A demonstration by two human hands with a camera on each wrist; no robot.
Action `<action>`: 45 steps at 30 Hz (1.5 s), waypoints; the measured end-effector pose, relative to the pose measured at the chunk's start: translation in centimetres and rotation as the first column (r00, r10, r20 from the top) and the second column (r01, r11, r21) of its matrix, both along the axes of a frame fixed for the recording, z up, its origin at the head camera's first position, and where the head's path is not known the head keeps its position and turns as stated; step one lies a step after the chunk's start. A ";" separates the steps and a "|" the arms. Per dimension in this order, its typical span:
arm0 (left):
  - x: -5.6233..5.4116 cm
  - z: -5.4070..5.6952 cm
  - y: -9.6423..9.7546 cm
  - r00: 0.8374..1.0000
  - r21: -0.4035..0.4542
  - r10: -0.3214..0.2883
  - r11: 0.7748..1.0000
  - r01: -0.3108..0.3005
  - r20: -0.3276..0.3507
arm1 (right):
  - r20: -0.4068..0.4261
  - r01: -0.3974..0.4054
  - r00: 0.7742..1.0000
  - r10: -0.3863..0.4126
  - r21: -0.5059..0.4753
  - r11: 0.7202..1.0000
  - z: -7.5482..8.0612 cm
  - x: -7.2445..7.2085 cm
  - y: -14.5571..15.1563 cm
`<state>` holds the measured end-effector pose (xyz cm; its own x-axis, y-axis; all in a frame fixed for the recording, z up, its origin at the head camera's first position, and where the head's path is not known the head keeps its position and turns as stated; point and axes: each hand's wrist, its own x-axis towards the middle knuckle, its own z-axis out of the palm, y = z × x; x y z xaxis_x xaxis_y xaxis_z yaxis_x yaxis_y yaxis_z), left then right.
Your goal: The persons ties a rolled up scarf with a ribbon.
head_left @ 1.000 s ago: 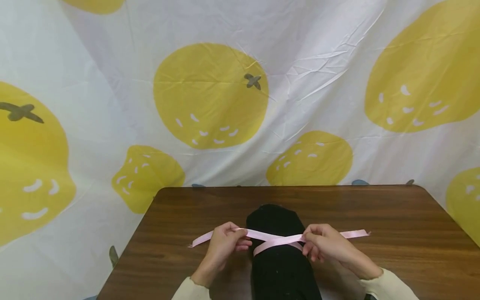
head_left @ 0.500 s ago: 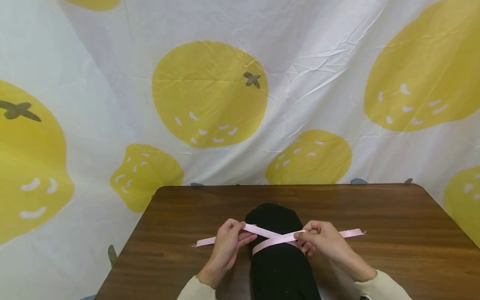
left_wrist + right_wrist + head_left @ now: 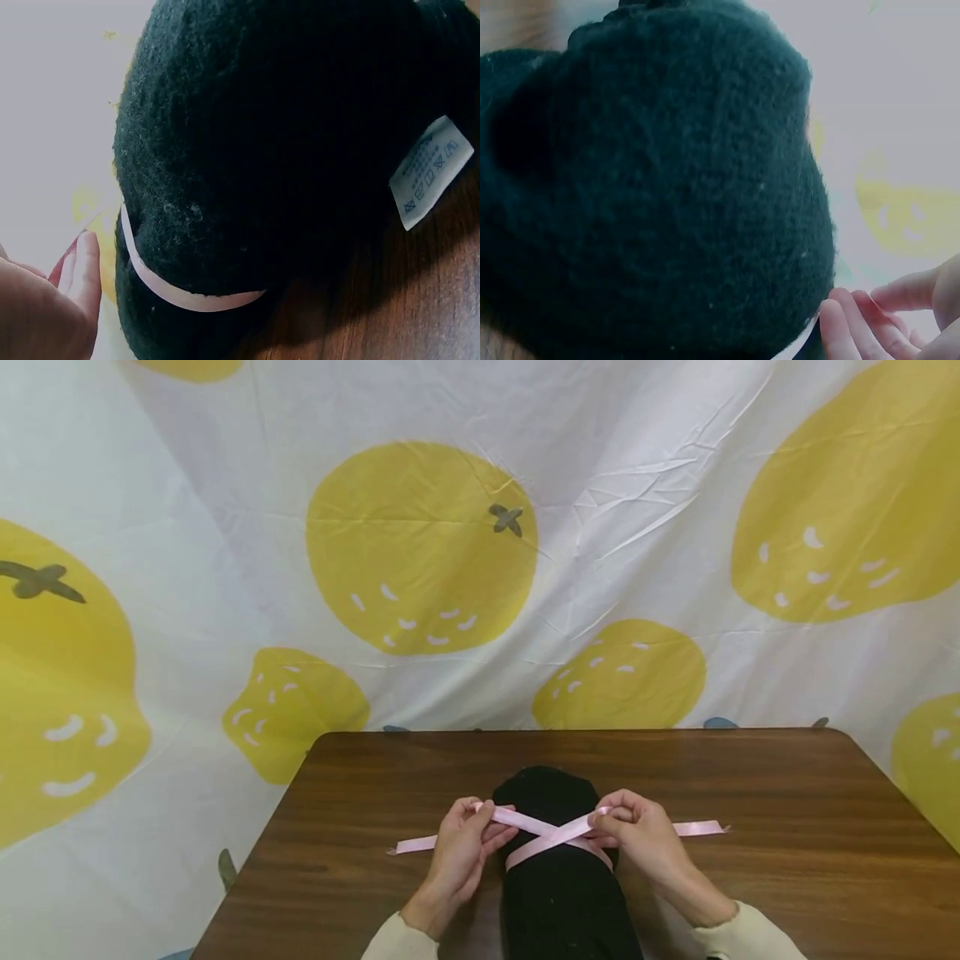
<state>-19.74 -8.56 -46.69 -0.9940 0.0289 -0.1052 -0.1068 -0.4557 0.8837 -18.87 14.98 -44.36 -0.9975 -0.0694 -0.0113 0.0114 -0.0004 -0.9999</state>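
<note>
Looks like an indoor spot, possibly a room in a home or a makeshift studio corner; impossible to tell which. Gets walled off by a white cloth [image 3: 637,572], creased and faintly shiny at upper right, hanging like a curtain across the whole upper frame. Leans homely through each big yellow fruit print [image 3: 420,552], scattered from left edge to right. Includes a dark wood-grain table [image 3: 360,793] across the bottom of the frame, rounded at both far corners and set close against the hanging, fit for house or office alike.
</note>
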 end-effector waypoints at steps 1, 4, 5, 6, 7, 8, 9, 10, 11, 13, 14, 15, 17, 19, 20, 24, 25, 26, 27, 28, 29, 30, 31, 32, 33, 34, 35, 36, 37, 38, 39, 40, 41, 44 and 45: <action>0.0 0.0 0.0 1.000 0.002 0.001 1.000 -0.001 -0.003 | 0.000 0.015 1.000 -0.015 0.006 1.000 0.0 0.0 -0.1; 0.0 0.0 0.2 1.000 -0.001 -0.002 1.000 0.002 -0.006 | -0.001 0.054 0.999 -0.054 0.059 0.997 0.0 -0.1 -0.2; 0.0 0.0 0.2 1.000 -0.002 -0.004 1.000 0.004 -0.008 | -0.002 0.067 0.998 -0.067 0.076 0.995 0.0 -0.2 -0.2; 0.0 0.1 0.2 1.000 -0.005 -0.006 1.000 0.006 -0.009 | -0.003 0.079 0.997 -0.079 0.094 0.992 0.0 -0.2 -0.2; 0.1 0.1 0.2 1.000 -0.009 -0.008 1.000 0.008 -0.007 | -0.002 0.092 0.996 -0.093 0.110 0.990 0.0 -0.2 -0.3; 0.1 0.2 0.3 1.000 -0.015 -0.011 1.000 0.011 -0.008 | -0.005 0.098 0.995 -0.098 0.119 0.988 0.1 -0.1 -0.3; 0.1 0.2 0.3 1.000 -0.020 -0.012 1.000 0.011 -0.007 | -0.008 0.104 0.995 -0.104 0.116 0.988 0.1 -0.1 -0.3; 0.0 0.2 0.4 1.000 -0.028 -0.012 1.000 0.012 -0.006 | -0.014 0.107 0.994 -0.106 0.107 0.988 0.1 -0.1 -0.4; 0.1 0.2 0.4 1.000 -0.037 -0.013 0.999 0.013 -0.005 | -0.022 0.107 0.994 -0.106 0.093 0.990 0.2 0.0 -0.5; 0.0 0.3 0.5 1.000 -0.057 -0.013 0.998 0.012 -0.004 | -0.042 0.105 0.994 -0.102 0.062 0.993 0.2 0.0 -0.7; 0.0 0.3 0.6 1.000 -0.067 -0.012 0.998 0.012 -0.005 | -0.059 0.100 0.993 -0.098 0.044 0.994 0.2 0.1 -0.8; 0.0 0.4 0.6 1.000 -0.077 -0.010 0.997 0.010 -0.006 | -0.074 0.099 0.993 -0.097 0.025 0.995 0.2 0.1 -0.9; 0.0 0.5 0.8 1.000 -0.096 -0.012 0.995 0.011 -0.012 | -0.100 0.088 0.991 -0.089 -0.017 0.996 0.2 0.2 -1.1; -0.1 0.5 0.9 1.000 -0.115 -0.012 0.993 0.010 -0.016 | -0.111 0.074 0.990 -0.082 -0.077 0.994 0.1 0.2 -1.3; -0.1 0.6 0.9 1.000 -0.123 -0.012 0.992 0.009 -0.021 | -0.108 0.068 0.991 -0.079 -0.105 0.992 0.1 0.2 -1.4; -0.3 0.6 1.1 0.999 -0.135 -0.007 0.991 0.002 -0.037 | -0.090 0.037 0.994 -0.055 -0.192 0.981 0.3 0.2 -1.7; -0.4 0.6 1.1 0.999 -0.134 -0.003 0.991 -0.002 -0.043 | -0.086 0.031 0.995 -0.049 -0.200 0.979 0.3 0.2 -1.7; -0.4 0.6 1.1 0.999 -0.133 0.002 0.991 -0.009 -0.049 | -0.084 0.025 0.996 -0.042 -0.202 0.979 0.4 0.2 -1.8; -0.4 0.6 1.2 0.999 -0.132 0.009 0.991 -0.016 -0.052 | -0.080 0.023 0.996 -0.040 -0.205 0.979 0.4 0.2 -1.9; -0.5 0.6 1.2 0.998 -0.134 0.016 0.991 -0.023 -0.056 | -0.072 0.025 0.997 -0.041 -0.207 0.978 0.5 0.2 -2.0; -0.5 0.6 1.2 0.998 -0.135 0.024 0.990 -0.032 -0.059 | -0.066 0.032 0.997 -0.047 -0.209 0.977 0.5 0.2 -2.1; -0.5 0.6 1.3 0.998 -0.138 0.030 0.990 -0.039 -0.063 | -0.057 0.041 0.997 -0.054 -0.207 0.977 0.6 0.2 -2.2; -0.5 0.6 1.3 0.997 -0.141 0.036 0.989 -0.045 -0.067 | -0.048 0.052 0.997 -0.063 -0.204 0.978 0.6 0.2 -2.3; -0.5 0.7 1.4 0.997 -0.147 0.040 0.988 -0.050 -0.073 | -0.038 0.066 0.997 -0.075 -0.199 0.978 0.6 0.2 -2.4; -0.5 0.7 1.4 0.996 -0.155 0.042 0.986 -0.054 -0.080 | -0.027 0.082 0.996 -0.089 -0.193 0.978 0.6 0.2 -2.6; -0.5 0.7 1.4 0.995 -0.164 0.044 0.985 -0.058 -0.086 | -0.019 0.097 0.995 -0.102 -0.185 0.978 0.6 0.1 -2.7; -0.5 0.8 1.5 0.995 -0.176 0.043 0.983 -0.059 -0.095 | -0.014 0.111 0.993 -0.115 -0.176 0.978 0.6 0.1 -2.8; -0.5 0.8 1.5 0.994 -0.188 0.041 0.980 -0.059 -0.099 | -0.008 0.123 0.992 -0.126 -0.165 0.979 0.6 0.1 -2.9; -0.5 0.8 1.5 0.994 -0.201 0.038 0.978 -0.058 -0.102 | -0.004 0.134 0.991 -0.137 -0.156 0.979 0.6 0.0 -3.0; -0.5 0.9 1.5 0.994 -0.218 0.034 0.974 -0.056 -0.105 | 0.000 0.144 0.989 -0.145 -0.145 0.979 0.5 0.0 -3.1; -0.5 0.9 1.5 0.994 -0.232 0.029 0.971 -0.053 -0.104 | 0.002 0.152 0.988 -0.153 -0.136 0.979 0.5 0.0 -3.1; -0.5 1.0 1.5 0.994 -0.247 0.024 0.968 -0.049 -0.103 | 0.001 0.158 0.987 -0.159 -0.128 0.979 0.5 -0.1 -3.2; -0.5 1.0 1.5 0.995 -0.262 0.018 0.964 -0.044 -0.103 | -0.001 0.162 0.987 -0.163 -0.123 0.979 0.6 -0.1 -3.3; -0.5 1.2 1.6 0.992 -0.290 0.006 0.956 -0.042 -0.124 | -0.013 0.152 0.988 -0.154 -0.106 0.983 0.7 -0.1 -3.4; -0.6 1.2 1.7 0.991 -0.292 0.003 0.955 -0.043 -0.137 | -0.019 0.145 0.989 -0.147 -0.102 0.984 0.7 0.0 -3.4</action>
